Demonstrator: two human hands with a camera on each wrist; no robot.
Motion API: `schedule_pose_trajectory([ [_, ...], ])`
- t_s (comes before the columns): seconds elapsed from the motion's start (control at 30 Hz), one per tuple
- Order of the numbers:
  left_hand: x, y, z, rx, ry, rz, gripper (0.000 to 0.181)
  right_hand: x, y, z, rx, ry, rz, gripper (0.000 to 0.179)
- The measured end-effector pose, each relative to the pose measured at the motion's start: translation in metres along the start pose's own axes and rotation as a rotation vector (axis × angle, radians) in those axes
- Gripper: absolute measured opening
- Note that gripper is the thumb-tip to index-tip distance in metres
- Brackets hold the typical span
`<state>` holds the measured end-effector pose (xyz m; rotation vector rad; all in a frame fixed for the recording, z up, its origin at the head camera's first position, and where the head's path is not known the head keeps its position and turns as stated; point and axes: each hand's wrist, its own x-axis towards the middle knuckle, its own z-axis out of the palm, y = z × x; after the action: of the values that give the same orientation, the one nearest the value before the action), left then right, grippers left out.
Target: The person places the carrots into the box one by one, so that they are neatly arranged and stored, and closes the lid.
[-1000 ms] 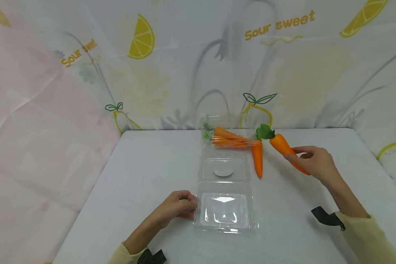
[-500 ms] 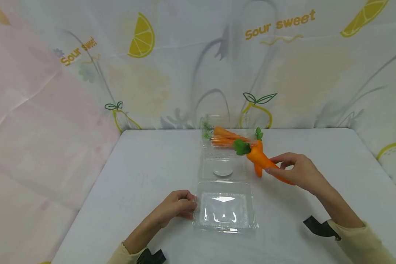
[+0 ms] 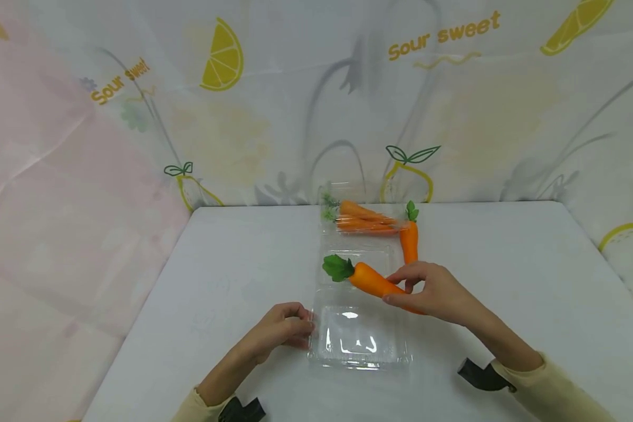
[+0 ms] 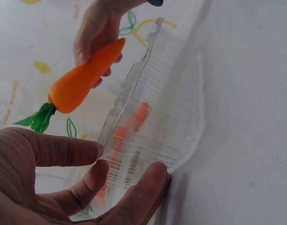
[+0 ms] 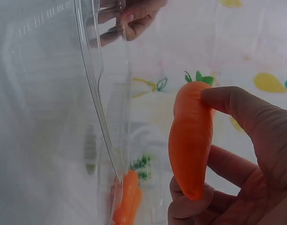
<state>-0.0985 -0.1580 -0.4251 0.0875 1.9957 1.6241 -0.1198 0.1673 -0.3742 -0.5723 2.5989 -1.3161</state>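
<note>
Held carrot: the orange carrot point(image 3: 371, 280) is hanging in the air above the clear container, its leafy top pointing left; in the head view we are losing part of its tapering end behind fingers, while the right wrist view is hiding most of its greens behind the body.
Right fingers: the right hand point(image 3: 435, 293) is pinching the carrot toward its narrow end, thumb and fingers closing in from both sides with only the carrot between.
Clear container: the clear container point(image 3: 358, 337) is lying unfolded; glare and see-through walls are making its edges hard for us to trace.
Left fingers: the left hand point(image 3: 279, 328) is gripping the near part's left rim between thumb and fingers; in the head view its fingertips are blurring behind the plastic.
Second carrot: another carrot point(image 3: 409, 237) is lying just right of the far compartment, its lower end disappearing behind the right hand.
Carrot bunch: more carrots point(image 3: 358, 215) are resting in the far compartment, overlapping too much for us to count.
Sleeves: the right sleeve point(image 3: 554, 390) and left sleeve point(image 3: 196, 408) are running out of frame.
</note>
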Motion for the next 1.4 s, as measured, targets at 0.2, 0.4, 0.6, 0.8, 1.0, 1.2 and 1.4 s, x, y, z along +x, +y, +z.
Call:
schedule_pose_trajectory([
  [0.2, 0.001, 0.000, 0.000, 0.007, -0.005, 0.004, 0.014, 0.004, -0.001, 0.018, 0.048, -0.054, -0.047, 0.028],
  [0.4, 0.000, 0.000, 0.000, 0.019, -0.006, 0.005, 0.014, 0.005, -0.002, 0.033, 0.079, -0.093, -0.067, 0.031],
  [0.6, -0.001, 0.000, -0.002, 0.009, -0.006, 0.008, 0.014, 0.006, -0.003, 0.043, 0.051, -0.125, -0.074, 0.032],
  [0.8, -0.003, -0.001, -0.001, -0.005, -0.007, 0.019, 0.027, 0.005, -0.005, 0.053, -0.046, -0.151, -0.034, 0.034],
  [1.0, -0.003, -0.001, -0.001, -0.007, -0.014, 0.022, 0.040, 0.004, -0.007, 0.061, -0.132, -0.139, -0.034, 0.025],
  [1.2, -0.002, 0.000, -0.002, -0.001, -0.018, 0.018, 0.041, 0.004, -0.007, 0.067, -0.194, -0.142, -0.054, 0.022],
  [1.4, -0.002, -0.001, -0.001, -0.012, -0.021, 0.022, 0.039, 0.003, -0.007, 0.076, -0.235, -0.184, -0.047, 0.016],
])
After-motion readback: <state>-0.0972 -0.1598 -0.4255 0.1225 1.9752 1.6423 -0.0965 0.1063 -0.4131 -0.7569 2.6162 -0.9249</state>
